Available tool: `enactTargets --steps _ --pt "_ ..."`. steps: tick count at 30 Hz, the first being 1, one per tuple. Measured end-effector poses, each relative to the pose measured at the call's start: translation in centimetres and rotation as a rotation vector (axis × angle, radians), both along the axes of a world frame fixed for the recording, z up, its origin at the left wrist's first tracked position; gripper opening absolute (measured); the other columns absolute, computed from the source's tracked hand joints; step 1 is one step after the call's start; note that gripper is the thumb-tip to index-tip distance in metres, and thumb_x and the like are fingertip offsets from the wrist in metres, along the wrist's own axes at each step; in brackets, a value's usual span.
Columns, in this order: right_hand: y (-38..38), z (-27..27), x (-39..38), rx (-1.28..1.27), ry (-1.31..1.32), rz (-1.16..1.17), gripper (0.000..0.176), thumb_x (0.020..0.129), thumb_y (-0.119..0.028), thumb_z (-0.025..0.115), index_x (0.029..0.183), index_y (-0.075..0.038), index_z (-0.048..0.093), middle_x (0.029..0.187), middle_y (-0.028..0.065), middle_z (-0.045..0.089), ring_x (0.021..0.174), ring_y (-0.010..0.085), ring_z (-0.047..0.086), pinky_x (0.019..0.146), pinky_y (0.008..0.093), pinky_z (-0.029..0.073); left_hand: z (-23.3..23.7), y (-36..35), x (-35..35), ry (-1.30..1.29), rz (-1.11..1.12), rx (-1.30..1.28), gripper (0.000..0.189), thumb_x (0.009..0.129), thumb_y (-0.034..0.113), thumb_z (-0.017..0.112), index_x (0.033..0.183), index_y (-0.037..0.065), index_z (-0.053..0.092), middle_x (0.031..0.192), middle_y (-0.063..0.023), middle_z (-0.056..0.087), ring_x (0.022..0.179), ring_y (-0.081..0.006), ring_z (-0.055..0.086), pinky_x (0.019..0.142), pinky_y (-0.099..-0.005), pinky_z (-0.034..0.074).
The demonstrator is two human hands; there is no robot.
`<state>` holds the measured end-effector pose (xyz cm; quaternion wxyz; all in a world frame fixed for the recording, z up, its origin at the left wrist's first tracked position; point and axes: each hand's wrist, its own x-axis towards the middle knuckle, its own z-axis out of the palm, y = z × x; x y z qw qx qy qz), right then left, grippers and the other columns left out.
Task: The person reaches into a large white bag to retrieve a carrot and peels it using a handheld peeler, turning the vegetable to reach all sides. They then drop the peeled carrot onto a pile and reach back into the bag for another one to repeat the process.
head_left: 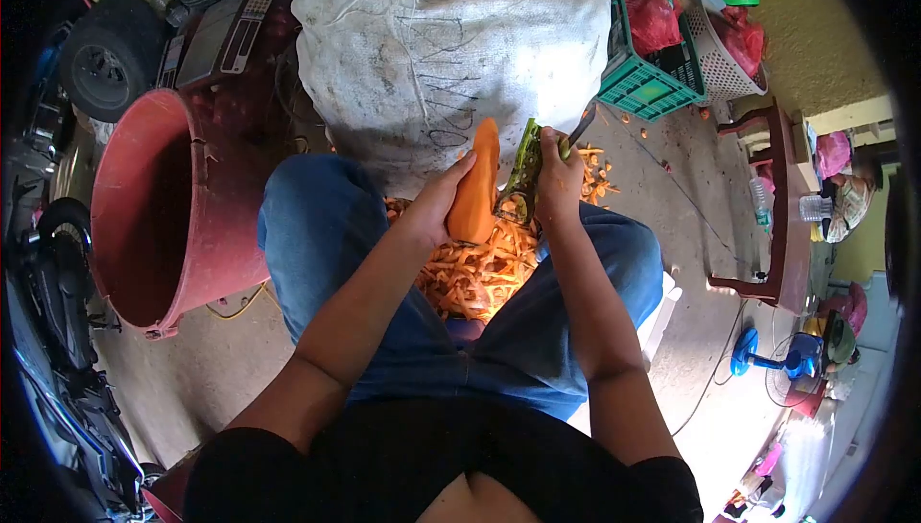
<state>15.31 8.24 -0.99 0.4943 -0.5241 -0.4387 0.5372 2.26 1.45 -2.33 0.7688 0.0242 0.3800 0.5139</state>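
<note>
A large peeled carrot [477, 182] stands nearly upright in my left hand [436, 199], its narrow end pointing away from me. My fingers wrap its left side. Just to the right, my right hand [559, 182] is closed on a green peeler [525, 163], which is held close beside the carrot. A dark blade-like piece [582, 127] sticks out past the right hand's fingers. Below both hands, between my knees, lies a heap of orange peelings [480, 278].
A bulging white woven sack [451, 53] stands right in front of me. To the left is a big red tub [192, 206], tipped toward me. A green crate [652, 67] and white basket [724, 58] sit at the far right. A wooden frame [789, 206] and blue fan [767, 358] are further right.
</note>
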Motion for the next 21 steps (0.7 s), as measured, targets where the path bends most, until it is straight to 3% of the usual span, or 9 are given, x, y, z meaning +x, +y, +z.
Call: enactTargets --steps 9,14,21 --pt "0.1 0.2 0.0 -0.053 0.109 -0.004 0.026 0.082 -0.025 0.048 0.081 0.001 0.050 0.065 0.0001 0.048 0.057 0.0073 0.041 0.053 0.0216 0.035 0.6 -0.1 0.4 -0.007 -0.047 0.035 0.038 0.081 0.035 0.045 0.106 0.007 0.046 0.084 -0.0048 0.053 0.067 -0.0157 0.053 0.055 -0.0312 0.047" --pt "0.1 0.1 0.1 -0.088 0.160 0.037 0.027 0.082 -0.026 0.048 0.081 0.000 0.050 0.066 0.0012 0.049 0.056 0.0081 0.044 0.051 0.0217 0.037 -0.5 0.1 0.5 -0.017 -0.015 0.041 0.037 0.081 0.034 0.045 0.105 0.006 0.045 0.090 -0.0058 0.053 0.073 -0.0164 0.054 0.062 -0.0302 0.047" --pt "0.1 -0.3 0.0 -0.156 0.279 0.022 0.027 0.082 -0.026 0.048 0.085 0.001 0.050 0.069 0.0031 0.050 0.059 0.0106 0.048 0.054 0.0231 0.040 0.4 0.3 0.9 -0.100 0.015 -0.003 0.033 0.083 0.032 0.042 0.102 0.006 0.047 0.087 -0.0046 0.054 0.075 -0.0143 0.053 0.066 -0.0294 0.045"
